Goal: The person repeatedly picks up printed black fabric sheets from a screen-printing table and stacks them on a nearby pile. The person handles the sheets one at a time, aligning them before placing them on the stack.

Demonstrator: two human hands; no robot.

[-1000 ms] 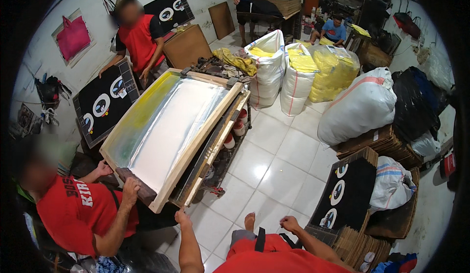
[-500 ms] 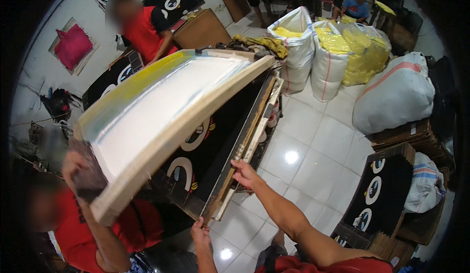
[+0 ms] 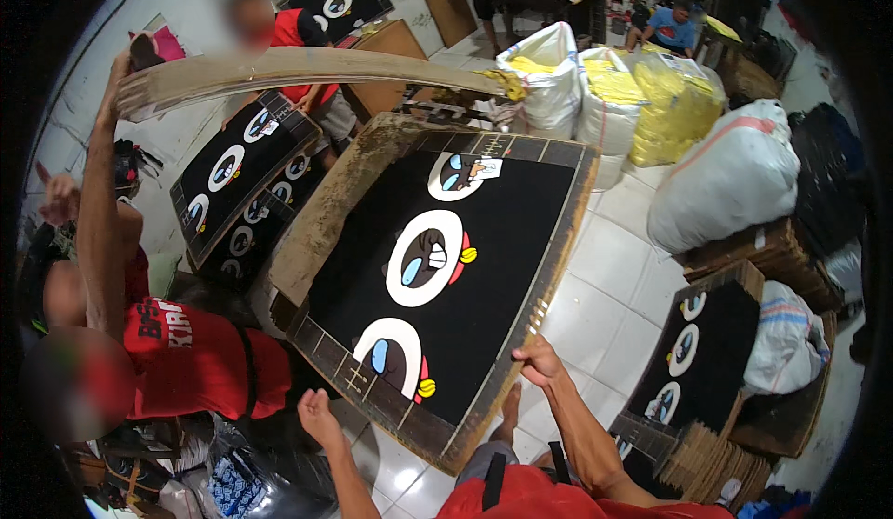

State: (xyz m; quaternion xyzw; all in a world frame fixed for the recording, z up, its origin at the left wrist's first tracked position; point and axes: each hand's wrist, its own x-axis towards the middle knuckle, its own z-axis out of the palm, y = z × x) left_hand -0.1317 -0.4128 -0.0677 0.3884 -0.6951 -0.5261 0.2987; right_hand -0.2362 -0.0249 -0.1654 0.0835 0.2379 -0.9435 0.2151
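A wide flat board [image 3: 575, 179] carries black fabric [image 3: 521, 268] printed with white rings, cartoon faces and red and yellow details. My right hand [image 3: 541, 363] grips the board's right edge near its front corner, thumb on top. Just off the near left edge, my left hand [image 3: 319, 414] is held up with its fingers apart and nothing in them. Above the board's far side, a wooden printing screen frame [image 3: 307, 68] is raised and seen nearly edge-on. A co-worker's arm [image 3: 100, 184] on the left reaches up to its left end.
Another person in red stands beyond the frame, near a second board with printed black fabric [image 3: 244, 170]. White sacks of yellow material [image 3: 539, 82] stand at the back, with a large stuffed sack [image 3: 721, 179] at right. More printed pieces [image 3: 693, 356] lie over stacked boards on the right.
The co-worker has swung the screen frame up, uncovering the printed fabric. My left hand has come off the board's near edge and moved left. My right hand stays on the right edge.
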